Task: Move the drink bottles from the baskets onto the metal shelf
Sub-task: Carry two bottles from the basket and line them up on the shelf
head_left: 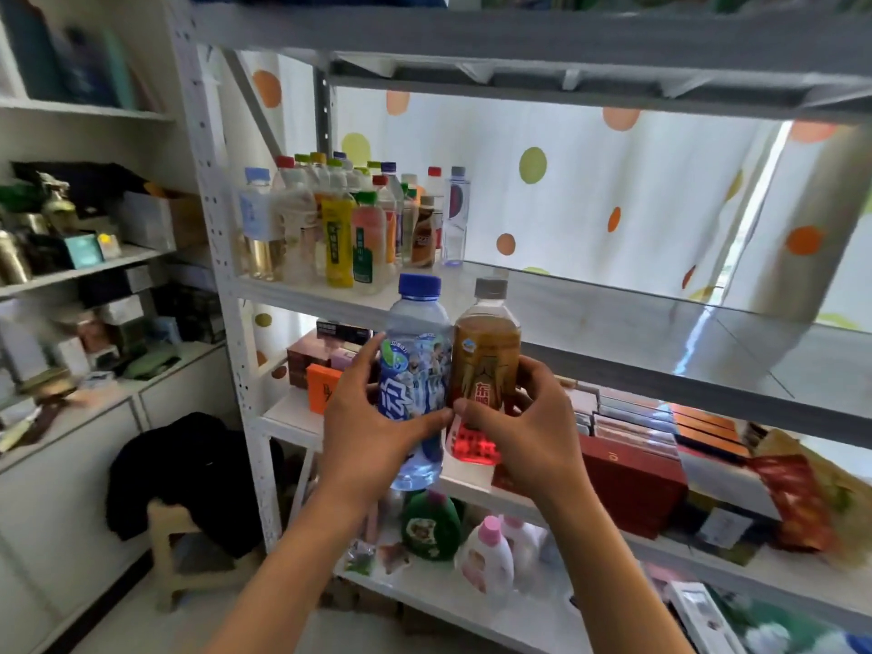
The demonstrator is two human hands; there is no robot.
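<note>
My left hand [373, 431] grips a clear bottle with a blue cap and blue label [417, 365]. My right hand [528, 427] grips an amber tea bottle with a grey cap [486, 351]. Both bottles are upright, side by side and touching, held in front of the metal shelf [613, 323] just below its front edge. Several drink bottles [349, 228] stand grouped at the left end of that shelf. No basket is in view.
The shelf to the right of the grouped bottles is bare metal. Boxes [632, 469] fill the shelf below, and pink-capped bottles [486, 554] stand lower down. A stool with dark clothes [188, 469] sits at the left, beside white cabinets [71, 464].
</note>
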